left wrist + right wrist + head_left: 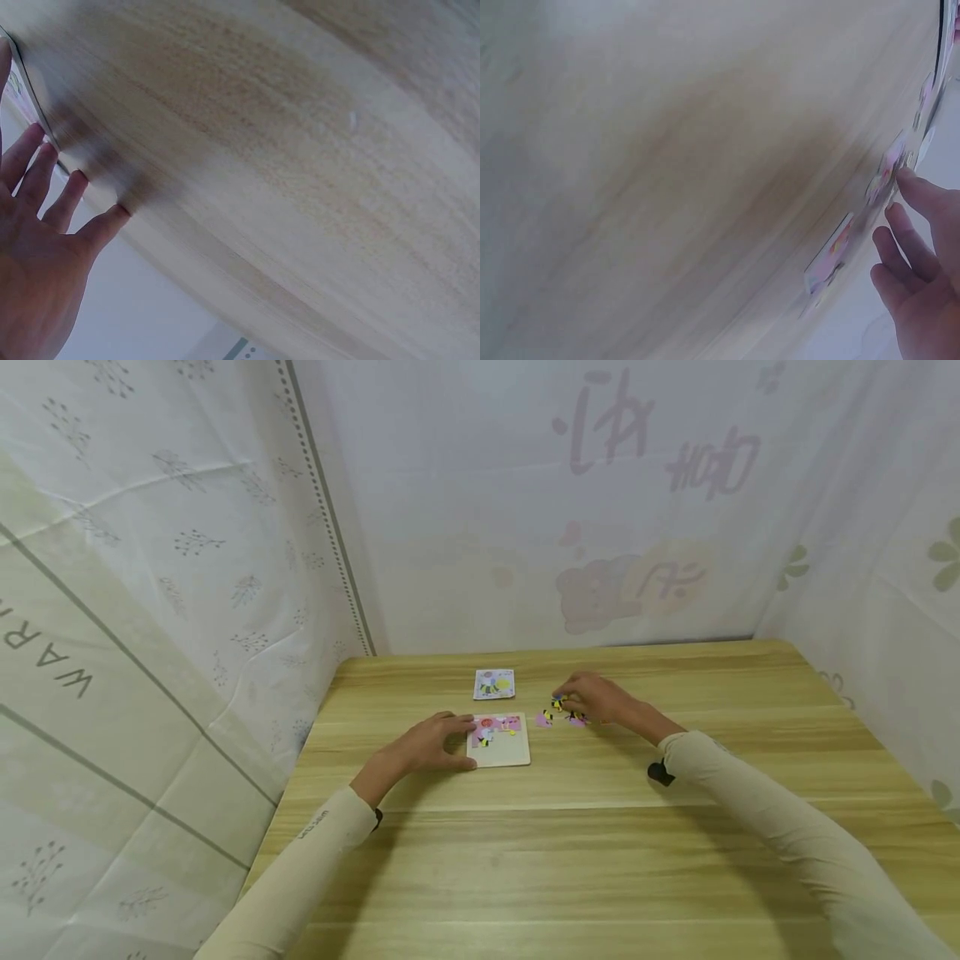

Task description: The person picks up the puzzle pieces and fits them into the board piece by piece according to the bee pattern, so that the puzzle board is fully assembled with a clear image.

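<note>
A square wooden puzzle board (504, 753) lies on the table, with several pink pieces fitted along its top and left side and its lower right bare wood. My left hand (431, 744) rests at the board's left edge, fingers fairly straight and thumb spread towards the lower corner. To the right of the board, my right hand (602, 698) pinches a yellow-and-black puzzle piece (557, 702) between thumb and fingertips. Under and beside that hand lie loose puzzle pieces (544, 718), partly covered by it; another loose piece (829, 255) shows in the right wrist view.
Behind the board lies a small picture card (494, 684) with a bee drawn on it. The wood-grain table (480, 860) meets hanging printed cloth (465, 527) at the back and sides.
</note>
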A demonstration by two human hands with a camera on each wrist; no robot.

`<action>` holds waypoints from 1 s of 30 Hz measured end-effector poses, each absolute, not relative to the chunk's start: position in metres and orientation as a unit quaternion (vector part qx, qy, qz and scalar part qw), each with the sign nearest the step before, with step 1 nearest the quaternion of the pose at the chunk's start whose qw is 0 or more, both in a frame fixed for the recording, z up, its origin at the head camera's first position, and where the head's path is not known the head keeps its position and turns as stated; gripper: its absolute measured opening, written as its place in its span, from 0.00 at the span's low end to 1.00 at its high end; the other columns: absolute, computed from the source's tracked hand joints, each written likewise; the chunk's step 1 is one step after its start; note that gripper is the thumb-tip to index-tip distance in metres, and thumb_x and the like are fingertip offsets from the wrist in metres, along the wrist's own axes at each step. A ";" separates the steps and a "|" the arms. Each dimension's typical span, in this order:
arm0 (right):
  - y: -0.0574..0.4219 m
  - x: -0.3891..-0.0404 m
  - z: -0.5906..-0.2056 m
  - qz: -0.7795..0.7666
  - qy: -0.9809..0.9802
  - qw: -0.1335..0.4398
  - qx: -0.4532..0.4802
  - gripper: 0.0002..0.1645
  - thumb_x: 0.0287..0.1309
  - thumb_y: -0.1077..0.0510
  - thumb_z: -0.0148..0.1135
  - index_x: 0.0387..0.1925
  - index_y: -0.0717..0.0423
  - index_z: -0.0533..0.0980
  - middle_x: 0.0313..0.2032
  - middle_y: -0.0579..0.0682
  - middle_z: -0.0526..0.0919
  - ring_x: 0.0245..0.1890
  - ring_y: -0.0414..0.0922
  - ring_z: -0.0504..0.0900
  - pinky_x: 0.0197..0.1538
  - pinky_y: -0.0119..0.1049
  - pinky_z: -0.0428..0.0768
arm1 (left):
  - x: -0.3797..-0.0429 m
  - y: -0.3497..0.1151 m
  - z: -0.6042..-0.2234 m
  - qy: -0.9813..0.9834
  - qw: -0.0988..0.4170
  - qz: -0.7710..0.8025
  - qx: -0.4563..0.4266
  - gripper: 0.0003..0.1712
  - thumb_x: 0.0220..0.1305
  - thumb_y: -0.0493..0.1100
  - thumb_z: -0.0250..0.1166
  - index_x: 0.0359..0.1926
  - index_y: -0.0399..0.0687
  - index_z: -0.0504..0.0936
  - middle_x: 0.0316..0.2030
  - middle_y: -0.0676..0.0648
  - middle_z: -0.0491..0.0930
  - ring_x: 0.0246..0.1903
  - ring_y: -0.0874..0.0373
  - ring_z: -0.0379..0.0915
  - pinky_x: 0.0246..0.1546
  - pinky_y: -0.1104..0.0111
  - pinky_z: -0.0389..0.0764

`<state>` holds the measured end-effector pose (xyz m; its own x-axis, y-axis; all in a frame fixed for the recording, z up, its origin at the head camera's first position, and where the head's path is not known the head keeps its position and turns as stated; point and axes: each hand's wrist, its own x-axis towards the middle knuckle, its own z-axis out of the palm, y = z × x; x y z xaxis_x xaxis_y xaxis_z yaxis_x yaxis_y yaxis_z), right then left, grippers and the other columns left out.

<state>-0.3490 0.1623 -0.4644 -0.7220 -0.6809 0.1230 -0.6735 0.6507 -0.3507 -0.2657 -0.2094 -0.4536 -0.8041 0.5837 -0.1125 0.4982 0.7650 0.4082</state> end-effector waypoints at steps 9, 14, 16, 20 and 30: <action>0.149 -0.339 -0.463 -0.187 0.895 -0.008 -0.406 0.16 0.70 0.62 0.66 0.57 0.60 0.84 0.51 0.59 0.83 0.51 0.54 0.81 0.52 0.51 0.83 | -0.264 -0.210 -0.453 0.932 0.114 0.182 0.294 0.45 0.63 0.61 0.74 0.75 0.48 0.72 0.76 0.46 0.66 0.76 0.41 0.57 0.74 0.45 0.62; 0.139 -0.335 -0.462 -0.196 0.883 -0.019 -0.427 0.15 0.69 0.62 0.67 0.56 0.60 0.85 0.50 0.58 0.84 0.50 0.53 0.81 0.50 0.50 0.83 | -0.264 -0.210 -0.453 0.931 0.110 0.181 0.297 0.45 0.63 0.61 0.74 0.74 0.47 0.72 0.76 0.46 0.66 0.75 0.42 0.58 0.74 0.46 0.63; 0.135 -0.334 -0.461 -0.200 0.879 -0.022 -0.433 0.15 0.69 0.62 0.68 0.55 0.59 0.85 0.50 0.57 0.84 0.50 0.52 0.81 0.50 0.49 0.83 | -0.264 -0.210 -0.453 0.932 0.110 0.180 0.296 0.45 0.63 0.62 0.74 0.74 0.48 0.72 0.76 0.46 0.66 0.75 0.42 0.58 0.74 0.46 0.63; 0.126 -0.330 -0.460 -0.213 0.874 -0.017 -0.436 0.15 0.69 0.61 0.67 0.55 0.58 0.85 0.50 0.57 0.84 0.50 0.52 0.81 0.50 0.49 0.82 | -0.265 -0.211 -0.454 0.931 0.109 0.180 0.297 0.45 0.63 0.61 0.74 0.74 0.47 0.73 0.76 0.46 0.66 0.75 0.41 0.58 0.73 0.45 0.63; 0.107 -0.320 -0.461 -0.237 0.859 -0.005 -0.453 0.15 0.68 0.63 0.68 0.54 0.59 0.85 0.49 0.58 0.84 0.48 0.54 0.82 0.50 0.48 0.82 | -0.267 -0.211 -0.456 0.932 0.109 0.181 0.296 0.44 0.63 0.62 0.74 0.74 0.49 0.72 0.76 0.47 0.66 0.76 0.42 0.58 0.74 0.46 0.62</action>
<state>-0.3198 0.1070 -0.4608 -0.5895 -0.7763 0.2234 -0.7809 0.4768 -0.4037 -0.2673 -0.2111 -0.4561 -0.8009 0.5912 -0.0955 0.5127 0.7593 0.4007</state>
